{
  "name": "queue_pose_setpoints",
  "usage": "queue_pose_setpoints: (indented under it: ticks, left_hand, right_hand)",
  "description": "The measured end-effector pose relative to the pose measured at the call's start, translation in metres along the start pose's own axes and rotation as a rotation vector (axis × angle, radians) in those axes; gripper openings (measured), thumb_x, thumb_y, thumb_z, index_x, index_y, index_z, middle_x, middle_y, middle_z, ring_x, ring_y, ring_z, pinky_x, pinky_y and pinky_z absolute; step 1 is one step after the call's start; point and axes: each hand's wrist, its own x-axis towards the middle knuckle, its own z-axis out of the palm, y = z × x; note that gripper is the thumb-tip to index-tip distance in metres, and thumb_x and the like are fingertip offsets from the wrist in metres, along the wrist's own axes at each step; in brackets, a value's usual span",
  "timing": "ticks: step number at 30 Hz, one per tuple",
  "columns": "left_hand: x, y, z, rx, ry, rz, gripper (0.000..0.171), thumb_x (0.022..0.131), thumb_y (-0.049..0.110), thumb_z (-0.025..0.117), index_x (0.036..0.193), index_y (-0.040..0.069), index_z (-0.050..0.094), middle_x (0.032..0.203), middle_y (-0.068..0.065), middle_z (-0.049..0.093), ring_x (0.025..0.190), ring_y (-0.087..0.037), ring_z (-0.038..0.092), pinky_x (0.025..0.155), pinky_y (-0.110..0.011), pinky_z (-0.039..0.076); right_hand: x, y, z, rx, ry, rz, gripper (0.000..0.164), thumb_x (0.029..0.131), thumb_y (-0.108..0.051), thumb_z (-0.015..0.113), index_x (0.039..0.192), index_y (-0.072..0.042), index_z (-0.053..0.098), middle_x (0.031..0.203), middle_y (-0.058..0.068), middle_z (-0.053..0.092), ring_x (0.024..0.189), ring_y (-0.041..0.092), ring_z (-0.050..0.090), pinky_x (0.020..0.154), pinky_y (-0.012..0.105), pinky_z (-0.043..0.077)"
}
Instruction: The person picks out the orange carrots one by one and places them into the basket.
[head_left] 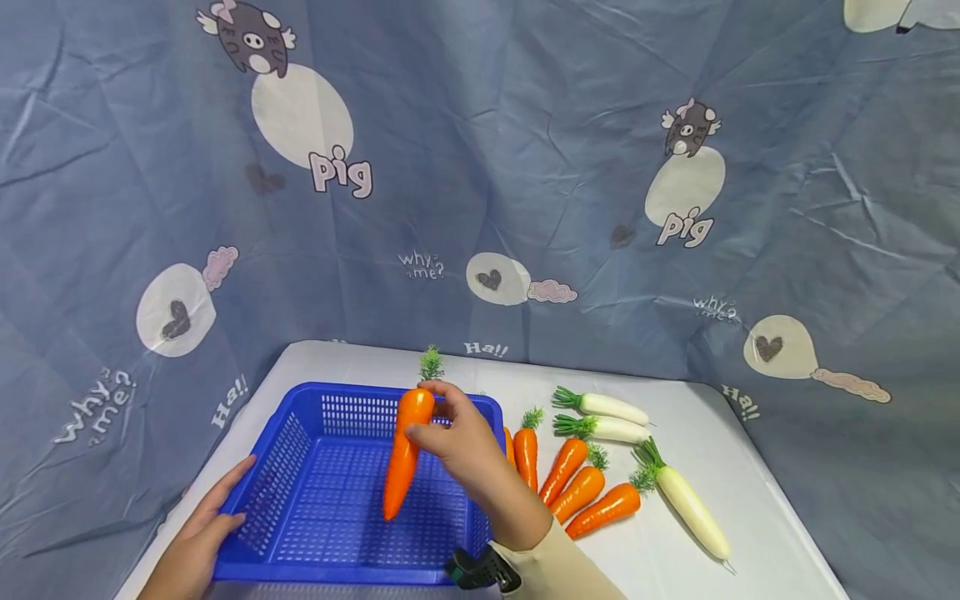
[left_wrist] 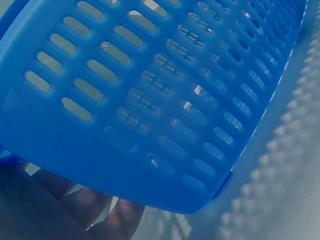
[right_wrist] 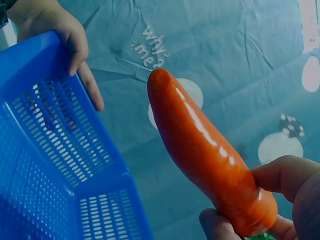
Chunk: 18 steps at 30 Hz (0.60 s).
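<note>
Blue basket (head_left: pixel 330 492) stands on the left part of the white table (head_left: pixel 750 467), its near wall cut off by the lower edge of the head view. The left hand (head_left: pixel 198 535) grips its left rim; the left wrist view shows those fingers only in shadow, and cropped. The right hand (head_left: pixel 453 433) pinches a carrot near its leafy end; its palm is turned out of sight, and the beige sleeve (head_left: pixel 558 571) and dark wristband (head_left: pixel 483 569) cover the basket's near right corner. Right of the basket lie three white radishes (head_left: pixel 692 511) and several loose carrots (head_left: pixel 579 493), one mostly hidden behind the rim. The held carrot (head_left: pixel 402 467) slants over the basket, tip downward, its exact height hard to tell; its green top (head_left: pixel 431 364) barely shows in the right wrist view.
</note>
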Motion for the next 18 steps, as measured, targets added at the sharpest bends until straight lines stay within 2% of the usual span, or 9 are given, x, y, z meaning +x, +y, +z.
queue_pose_setpoints:
  ticks: [5, 8, 13, 16, 18]
  left_hand:
    - [0.002, 0.0, 0.0, 0.113, 0.022, 0.069, 0.07, 0.107, -0.003, 0.025, 0.17, 0.025, 0.011, 0.156, 0.02, 0.023, 0.113, 0.001, 0.058, 0.082, -0.031, 0.056]
    - [0.003, -0.001, 0.0, 0.134, 0.03, 0.091, 0.071, 0.106, -0.004, 0.026, 0.17, 0.023, 0.012, 0.157, 0.022, 0.022, 0.114, 0.008, 0.053, 0.083, -0.028, 0.055]
    - [0.002, -0.002, -0.002, 0.089, 0.02, 0.053, 0.071, 0.107, -0.003, 0.023, 0.17, 0.025, 0.009, 0.151, 0.024, 0.025, 0.11, -0.003, 0.061, 0.079, -0.038, 0.059]
    - [0.001, -0.002, -0.003, 0.058, -0.003, 0.06, 0.071, 0.107, -0.004, 0.022, 0.17, 0.025, 0.008, 0.15, 0.023, 0.026, 0.107, -0.01, 0.066, 0.078, -0.042, 0.06]
    - [0.001, -0.002, -0.003, 0.058, -0.011, 0.072, 0.071, 0.107, -0.004, 0.023, 0.17, 0.025, 0.008, 0.15, 0.024, 0.027, 0.108, -0.01, 0.066, 0.078, -0.041, 0.06]
  right_hand:
    - [0.009, -0.007, 0.007, -0.043, -0.031, 0.013, 0.056, 0.09, -0.01, 0.077, 0.142, -0.019, 0.059, 0.127, 0.011, 0.064, 0.101, 0.022, 0.071, 0.089, 0.041, 0.059]
    - [0.014, -0.011, 0.011, -0.082, -0.047, 0.006, 0.056, 0.09, -0.011, 0.078, 0.141, -0.022, 0.059, 0.127, 0.01, 0.064, 0.102, 0.021, 0.07, 0.089, 0.04, 0.06]
    - [0.02, -0.011, 0.02, -0.113, -0.073, 0.007, 0.055, 0.09, -0.009, 0.078, 0.14, -0.023, 0.06, 0.123, 0.008, 0.064, 0.101, 0.02, 0.069, 0.086, 0.039, 0.06]
    - [0.022, -0.009, 0.025, -0.118, -0.075, 0.014, 0.055, 0.089, -0.008, 0.078, 0.139, -0.021, 0.061, 0.122, 0.008, 0.064, 0.1, 0.02, 0.067, 0.085, 0.038, 0.06]
    - [0.024, -0.007, 0.03, -0.116, -0.078, 0.013, 0.054, 0.088, -0.008, 0.078, 0.138, -0.019, 0.061, 0.122, 0.009, 0.063, 0.1, 0.021, 0.067, 0.084, 0.038, 0.06]
